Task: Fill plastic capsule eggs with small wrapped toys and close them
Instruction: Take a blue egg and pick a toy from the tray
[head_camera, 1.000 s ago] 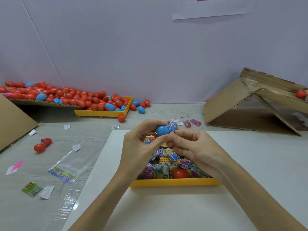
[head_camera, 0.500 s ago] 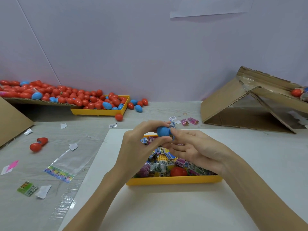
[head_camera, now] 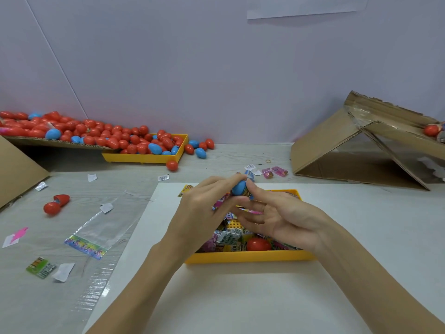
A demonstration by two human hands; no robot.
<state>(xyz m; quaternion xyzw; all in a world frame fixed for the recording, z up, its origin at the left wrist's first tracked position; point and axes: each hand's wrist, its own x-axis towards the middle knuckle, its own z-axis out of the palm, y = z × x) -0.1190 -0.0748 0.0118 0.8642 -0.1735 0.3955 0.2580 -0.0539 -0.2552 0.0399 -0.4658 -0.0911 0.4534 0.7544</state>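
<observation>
**Head view: blue egg half pinched over the toy tray**

Head view shows both hands meeting above the yellow tray [head_camera: 248, 257] of wrapped toys [head_camera: 228, 237]. The left hand [head_camera: 204, 213] pinches a blue egg [head_camera: 238, 188] between thumb and fingertips, fingers curled around it. The right hand [head_camera: 281, 218] touches the same egg from the other side with thumb and forefinger; a bit of crinkled wrapper shows at that spot, so a toy seems to be going in, though whether it is fully inside cannot be told. The remaining right fingers are loosely spread below.

Likely trouble from here: wrapper edge sticking out past the rim would keep the halves from snapping together, or leave the egg only partly shut. The smooth shell, held just by fingertips, could also slip and drop into the tray among the toys, next to the red egg [head_camera: 258, 244] lying there. Finished eggs [head_camera: 115, 138] are piled in a second tray well away at the far left.
</observation>
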